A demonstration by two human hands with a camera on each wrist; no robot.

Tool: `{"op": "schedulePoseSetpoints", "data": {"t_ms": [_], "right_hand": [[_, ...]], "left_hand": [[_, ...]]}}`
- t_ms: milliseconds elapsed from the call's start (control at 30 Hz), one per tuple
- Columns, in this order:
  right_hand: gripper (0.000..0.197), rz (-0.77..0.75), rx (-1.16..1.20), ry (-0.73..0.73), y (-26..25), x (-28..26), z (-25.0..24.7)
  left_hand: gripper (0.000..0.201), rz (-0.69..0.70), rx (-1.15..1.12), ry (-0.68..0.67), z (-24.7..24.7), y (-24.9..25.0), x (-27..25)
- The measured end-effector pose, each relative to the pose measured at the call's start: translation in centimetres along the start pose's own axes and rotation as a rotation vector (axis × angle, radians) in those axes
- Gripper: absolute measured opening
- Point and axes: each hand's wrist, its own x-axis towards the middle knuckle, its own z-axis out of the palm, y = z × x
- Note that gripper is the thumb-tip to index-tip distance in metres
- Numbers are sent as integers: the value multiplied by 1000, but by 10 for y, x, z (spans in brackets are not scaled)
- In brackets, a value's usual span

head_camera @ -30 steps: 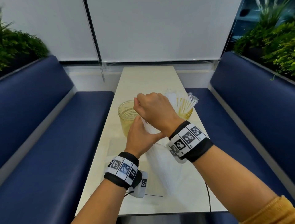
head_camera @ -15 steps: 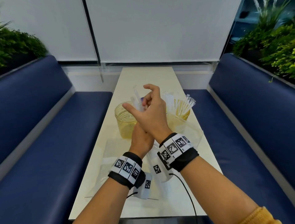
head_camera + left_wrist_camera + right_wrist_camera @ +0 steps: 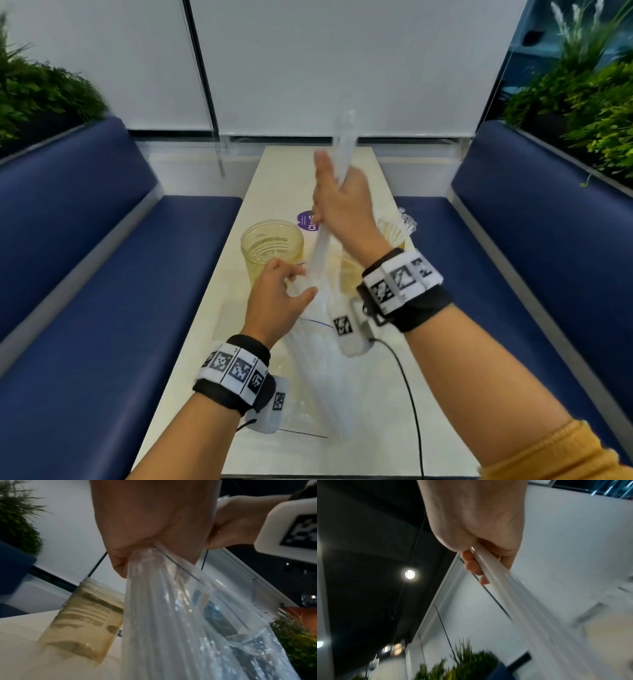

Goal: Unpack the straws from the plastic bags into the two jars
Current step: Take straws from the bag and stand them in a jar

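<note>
My right hand [image 3: 337,202] is raised above the table and grips a bundle of clear straws [image 3: 342,144] that slants up from the mouth of a clear plastic bag [image 3: 318,359]. In the right wrist view its fingers [image 3: 471,564] curl round the straws [image 3: 513,593]. Lower down, my left hand [image 3: 281,298] pinches the bag's mouth; the left wrist view shows the bag [image 3: 171,615] bunched in that hand [image 3: 137,545]. An empty yellowish jar [image 3: 272,248] stands left of the hands. A second jar [image 3: 394,236] with straws in it is mostly hidden behind my right wrist.
The narrow cream table [image 3: 274,178] runs between two blue benches [image 3: 102,274] [image 3: 548,257]. A purple round sticker [image 3: 306,221] lies beyond the jars. A black cable [image 3: 411,394] trails across the near table. Another flat plastic bag [image 3: 301,418] lies near the front edge.
My right hand has risen well above the jars, drawing a bundle of straws up out of the bag. My left hand has stayed low on the bag's mouth.
</note>
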Motion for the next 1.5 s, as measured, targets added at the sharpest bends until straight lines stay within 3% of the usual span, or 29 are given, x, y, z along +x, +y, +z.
{"op": "schedulePoseSetpoints", "data": {"t_ms": [133, 267, 533, 733, 933, 1000, 1067, 1233, 1367, 1500], "right_hand": [[44, -88, 165, 122, -22, 55, -40], [40, -127, 107, 214, 9, 96, -73], [38, 185, -205, 203, 138, 90, -84], [24, 233, -399, 252, 167, 68, -85], [67, 163, -431, 304, 151, 67, -92], [77, 86, -518, 271, 137, 69, -95], [74, -24, -583, 238, 112, 69, -92], [22, -319, -732, 82, 42, 48, -59], [31, -311, -755, -21, 19, 4, -23], [37, -110, -1005, -299, 37, -31, -2]], "left_hand": [[30, 12, 49, 14, -13, -7, -2], [27, -11, 92, 30, -23, -12, -4], [19, -35, 107, 55, -32, -16, -6], [19, -26, 56, 33, -35, -11, -2], [21, 16, 25, 14, -37, 0, 5], [27, 19, 9, 6, -39, 2, 7], [31, 13, 3, -11, -40, 4, 8], [32, -5, -29, 4, -39, 8, 8], [33, -15, -60, 24, -35, 7, 7], [29, -35, -48, 40, -36, 10, 2]]}}
